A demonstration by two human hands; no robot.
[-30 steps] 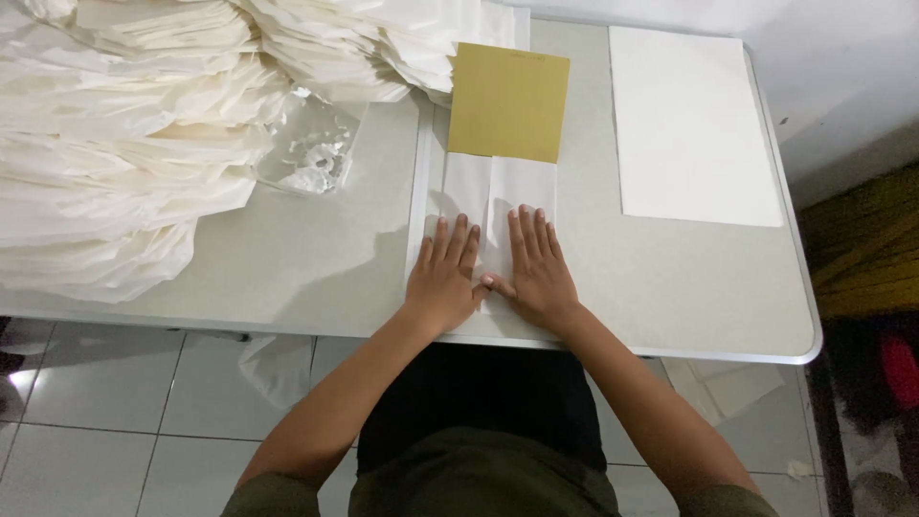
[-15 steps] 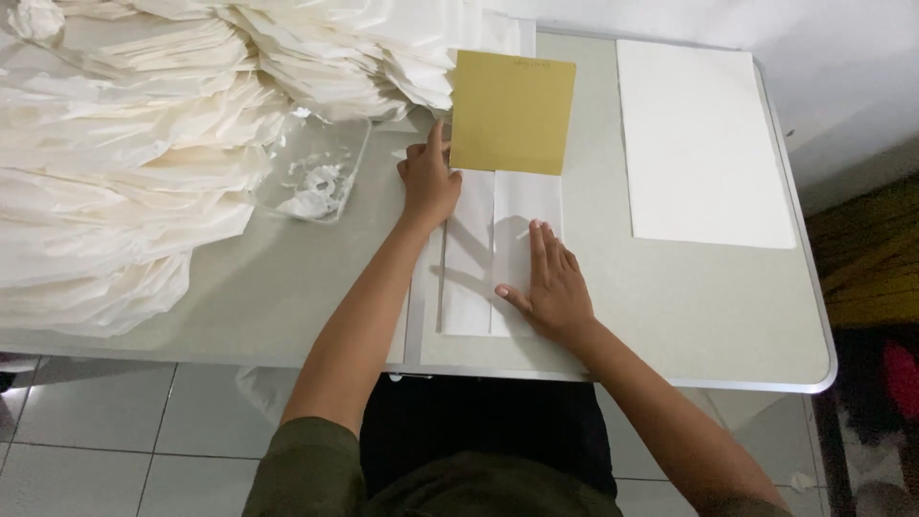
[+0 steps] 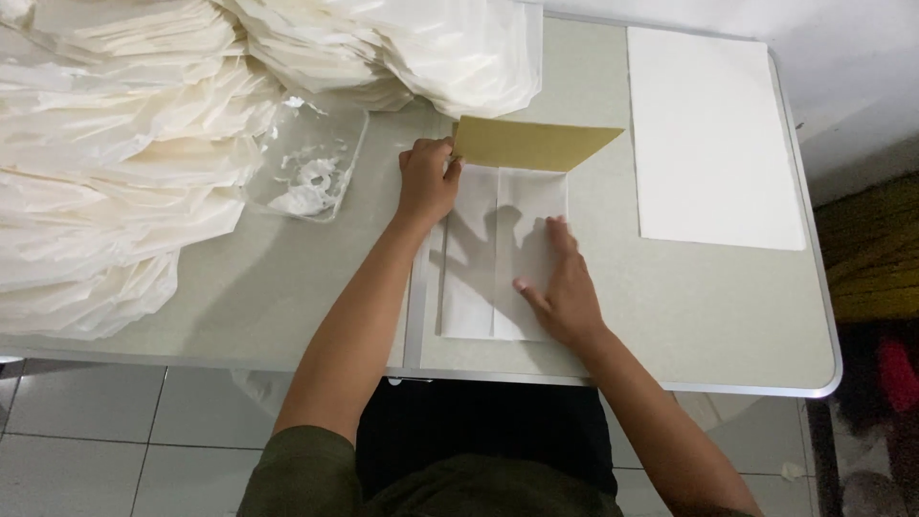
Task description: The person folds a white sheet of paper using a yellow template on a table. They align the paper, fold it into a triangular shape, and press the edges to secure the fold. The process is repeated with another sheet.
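- Left hand (image 3: pixel 428 180) pinches the left end of the tan card (image 3: pixel 532 144), fingers closed on its near edge, lifting it so it stands tilted above the top of the folded sheet (image 3: pixel 503 251).
- Right hand (image 3: pixel 560 287) lies flat and open on the lower right of the sheet, palm down, pressing it to the worktop (image 3: pixel 689 306); it grips nothing.
- Sheet sits mid-worktop, just in front of the person, long side running away from them. Both side flaps look folded in, meeting at a centre seam, so the side folds read as done.
- Card touches or nearly touches the sheet's far end; cannot tell if its lower edge is tucked inside the sheet or only resting on it.
- Judged progress: mid-way on this piece. Sides folded, card coming off or being shifted, ends of the sheet not yet folded or closed as far as I can see.
- Clear dish (image 3: pixel 308 168) with white paste-like stuff sits just left of the left hand, untouched.
- Stack of flat white paper (image 3: pixel 713 134) lies to the right, well apart from the hands, looks like unused stock.
- Big pile of pale finished-looking bags (image 3: pixel 124 163) fills the left and far side of the worktop, so many pieces seem done already.
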